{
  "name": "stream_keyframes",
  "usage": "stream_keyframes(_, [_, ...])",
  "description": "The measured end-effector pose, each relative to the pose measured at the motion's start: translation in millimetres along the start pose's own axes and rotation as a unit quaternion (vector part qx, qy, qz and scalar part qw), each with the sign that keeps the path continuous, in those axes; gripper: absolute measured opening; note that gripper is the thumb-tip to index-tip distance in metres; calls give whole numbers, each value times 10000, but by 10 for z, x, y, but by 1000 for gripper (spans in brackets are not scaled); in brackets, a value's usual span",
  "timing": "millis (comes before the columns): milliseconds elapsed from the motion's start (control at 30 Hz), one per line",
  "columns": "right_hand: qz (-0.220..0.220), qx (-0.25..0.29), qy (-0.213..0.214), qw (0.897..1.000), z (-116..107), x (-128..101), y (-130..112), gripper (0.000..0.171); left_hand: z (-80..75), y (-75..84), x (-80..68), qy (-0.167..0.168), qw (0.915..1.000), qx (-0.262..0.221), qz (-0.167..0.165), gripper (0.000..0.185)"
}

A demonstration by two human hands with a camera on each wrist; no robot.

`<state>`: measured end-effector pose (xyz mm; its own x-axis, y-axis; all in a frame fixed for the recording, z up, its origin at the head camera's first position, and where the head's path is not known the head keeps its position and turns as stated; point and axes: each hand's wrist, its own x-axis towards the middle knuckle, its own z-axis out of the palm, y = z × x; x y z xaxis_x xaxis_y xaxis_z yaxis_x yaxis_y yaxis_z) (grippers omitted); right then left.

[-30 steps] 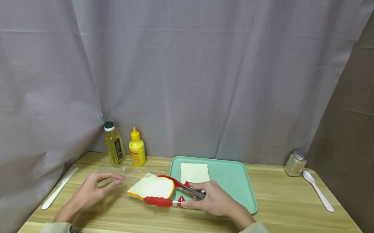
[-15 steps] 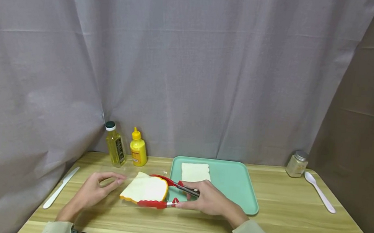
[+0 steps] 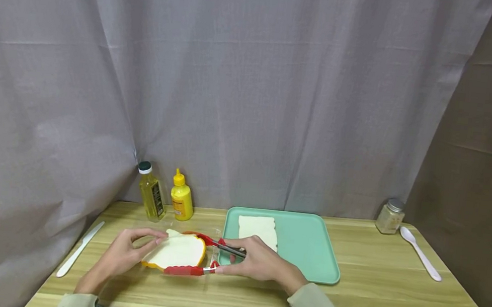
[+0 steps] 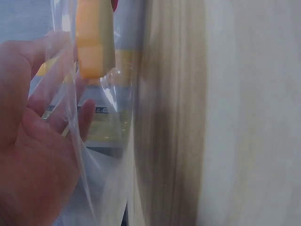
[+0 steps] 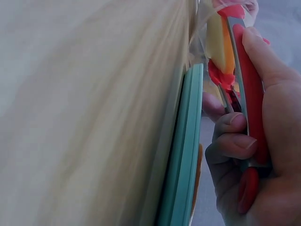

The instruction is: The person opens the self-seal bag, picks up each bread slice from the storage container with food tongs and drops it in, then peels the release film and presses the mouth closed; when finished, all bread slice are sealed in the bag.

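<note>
My right hand (image 3: pixel 261 262) grips a pair of tongs (image 3: pixel 183 270) with red scalloped tips and steel arms. Between those tips is a bread slice (image 3: pixel 179 253), white with an orange-brown crust, held clear over the table left of the tray. A clear plastic bag (image 4: pixel 106 172) surrounds the slice. My left hand (image 3: pixel 123 252) pinches the bag's film near the slice's left end; in the left wrist view the film crosses in front of its fingers. The right wrist view shows my fingers curled round the red-backed tong handles.
A mint-green tray (image 3: pixel 308 246) with another bread slice (image 3: pixel 258 227) lies behind my right hand. At the back left stand an oil bottle (image 3: pixel 151 196) and a yellow squeeze bottle (image 3: pixel 182 199). A white knife (image 3: pixel 80 250) lies left, a jar (image 3: pixel 390 218) and white spoon (image 3: pixel 419 253) right.
My right hand has moved left with the tongs and bread slice, bringing the slice up to my left fingers, deeper into the bag. My left hand has stayed nearly still.
</note>
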<state>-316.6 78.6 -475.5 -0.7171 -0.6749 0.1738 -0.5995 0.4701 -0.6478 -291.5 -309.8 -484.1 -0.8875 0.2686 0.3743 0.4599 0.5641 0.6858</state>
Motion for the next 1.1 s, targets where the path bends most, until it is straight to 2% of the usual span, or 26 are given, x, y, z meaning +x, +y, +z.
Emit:
stream_keyframes(233, [-46,-62,-50,10000,43,80,-17,81,6,-12,7,-21,10000,26,-15,22])
stream_keyframes(667, [-2,-152,-77,9999,131,216,-93,87,24,23,24,33,9998,51,167,21])
stream_keyframes(1100, [-160,-588,165,9980,186,306,-161,85,16,26,12,104,9999,30,12,19])
